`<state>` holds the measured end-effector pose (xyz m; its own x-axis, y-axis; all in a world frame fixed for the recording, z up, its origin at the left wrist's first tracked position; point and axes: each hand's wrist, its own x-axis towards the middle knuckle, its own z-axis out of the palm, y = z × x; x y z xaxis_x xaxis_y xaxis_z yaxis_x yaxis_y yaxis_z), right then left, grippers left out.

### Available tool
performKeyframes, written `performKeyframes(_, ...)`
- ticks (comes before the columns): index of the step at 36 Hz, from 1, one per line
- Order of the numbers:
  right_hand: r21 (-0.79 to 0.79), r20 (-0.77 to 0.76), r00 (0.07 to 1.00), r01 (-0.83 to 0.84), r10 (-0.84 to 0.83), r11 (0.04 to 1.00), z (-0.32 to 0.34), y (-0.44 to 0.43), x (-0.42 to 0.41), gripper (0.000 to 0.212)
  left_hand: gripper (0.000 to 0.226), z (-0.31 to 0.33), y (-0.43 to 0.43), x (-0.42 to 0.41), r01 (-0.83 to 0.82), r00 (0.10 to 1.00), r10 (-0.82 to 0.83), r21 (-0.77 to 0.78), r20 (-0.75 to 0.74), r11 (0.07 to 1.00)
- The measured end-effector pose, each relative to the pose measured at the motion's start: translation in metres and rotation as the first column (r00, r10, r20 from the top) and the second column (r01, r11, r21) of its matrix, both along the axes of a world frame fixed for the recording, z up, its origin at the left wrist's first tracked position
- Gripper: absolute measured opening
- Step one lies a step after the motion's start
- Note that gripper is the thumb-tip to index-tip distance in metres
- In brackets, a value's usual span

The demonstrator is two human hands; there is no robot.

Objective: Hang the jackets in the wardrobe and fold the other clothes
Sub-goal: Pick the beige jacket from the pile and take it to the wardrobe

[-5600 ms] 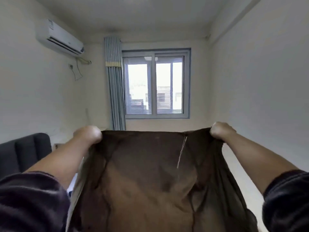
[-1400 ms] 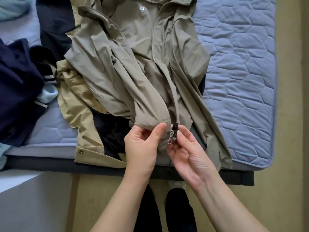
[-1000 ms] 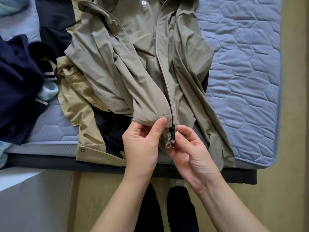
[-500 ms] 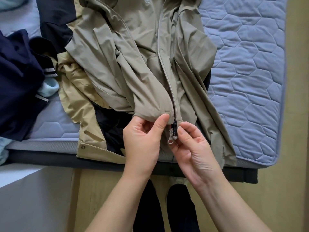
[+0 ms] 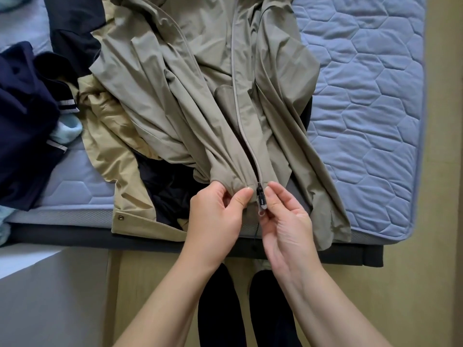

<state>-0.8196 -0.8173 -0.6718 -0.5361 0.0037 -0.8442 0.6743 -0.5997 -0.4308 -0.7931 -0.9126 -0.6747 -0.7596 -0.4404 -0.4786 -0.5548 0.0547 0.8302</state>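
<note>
On the quilted mattress (image 5: pixel 363 96) a creased khaki jacket (image 5: pixel 208 71) lies lengthwise, hem at the near edge, left hand (image 5: pixel 215 216) pinching the hem, right hand (image 5: pixel 288 221) pinching its zipper slider (image 5: pixel 260 196).

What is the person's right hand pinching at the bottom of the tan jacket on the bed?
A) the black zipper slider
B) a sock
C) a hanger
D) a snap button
A: the fingers of the right hand pinch the black zipper slider at the hem of the tan jacket, while the left hand grips the fabric beside it.
</note>
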Motion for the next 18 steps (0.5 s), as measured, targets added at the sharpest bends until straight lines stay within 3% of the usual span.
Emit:
performKeyframes(5,-0.025,0.019,1.0,-0.018,0.018,1.0,-0.002,0.002,0.008,0.011,0.044,-0.004,0.0,0.005,0.035,0.99,-0.031,-0.027,0.134,0.999)
performKeyframes(12,0.084,-0.029,0.99,-0.138,0.141,0.987,-0.002,-0.001,-0.004,0.012,0.042,0.003,-0.004,-0.001,0.226,0.974,-0.207,-0.267,0.094,0.937)
performKeyframes(15,0.099,-0.005,0.94,-0.339,0.341,0.936,-0.002,0.004,-0.013,0.01,0.047,0.002,-0.008,-0.002,0.278,0.957,-0.24,-0.269,0.166,0.922)
performKeyframes(18,0.21,0.015,0.765,-0.632,0.644,0.746,0.009,0.012,-0.021,0.005,0.051,0.009,-0.013,-0.005,0.324,0.937,-0.266,-0.277,0.227,0.905)
